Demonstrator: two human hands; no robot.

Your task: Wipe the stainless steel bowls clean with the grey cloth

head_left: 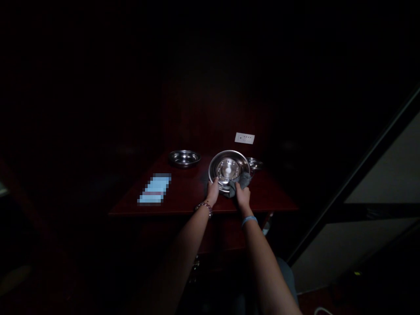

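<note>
A shiny metal bowl (229, 168) is tilted so its inside faces me above the dark red table (183, 203). My left hand (212, 192) grips its lower left rim. At the lower right rim my right hand (243, 195) is closed on a grey cloth (244, 179), which lies against the bowl. A second metal bowl (184, 159) sits upright at the back left of the table. Behind the held bowl, to the right, another metal bowl (255, 163) is partly hidden.
A blurred, light blue rectangular object (155, 189) lies on the table's left side. On the back wall is a white socket panel (244, 138). A dark frame edge with pale panels (380, 166) slants along the right. Much of the surroundings is too dark to make out.
</note>
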